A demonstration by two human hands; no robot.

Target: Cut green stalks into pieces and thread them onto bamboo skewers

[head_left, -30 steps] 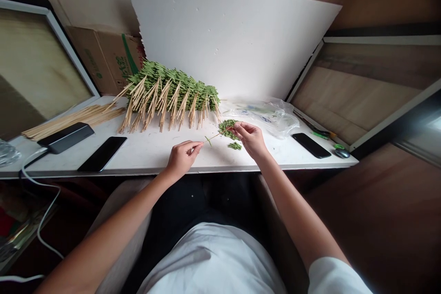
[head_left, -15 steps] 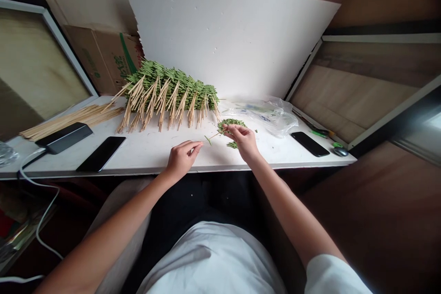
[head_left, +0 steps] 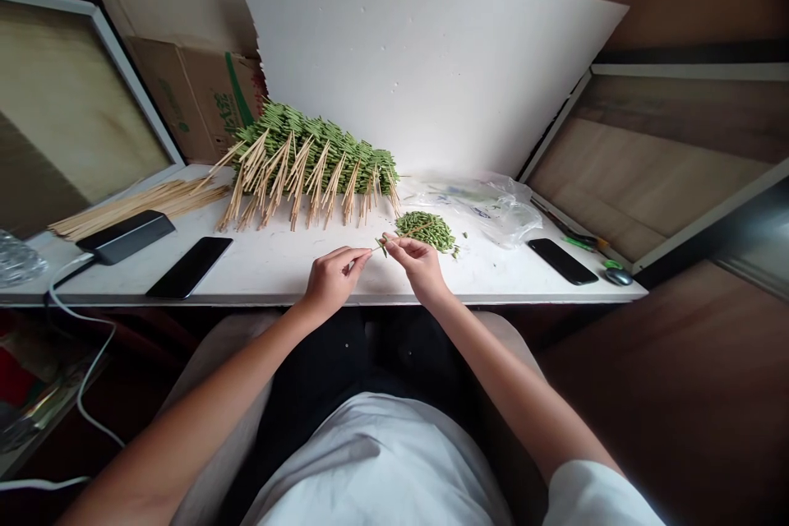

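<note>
Near the table's front edge, my left hand (head_left: 336, 279) is pinched on a thin stick whose end points toward my other hand. A small green piece (head_left: 382, 247) sits across the stick between the hands. My right hand (head_left: 419, 263) has its fingertips closed at that green piece; what exactly they grip is too small to tell. Just beyond my right hand lies a pile of short green pieces (head_left: 431, 232). Farther back, a large stack of green pieces (head_left: 326, 149) on wooden sticks (head_left: 287, 181) leans with the bare stick ends toward me.
Loose sticks (head_left: 141, 201), a black box (head_left: 126, 237) with a cable and a phone (head_left: 190, 267) lie at left. At right are a clear plastic bag (head_left: 509, 214), another dark phone (head_left: 562, 260) and a mouse (head_left: 618, 275). A white board (head_left: 425, 57) stands behind.
My right hand has moved left and toward me, away from the pile, close to my left hand. The view has shifted slightly, and more of the pile shows.
</note>
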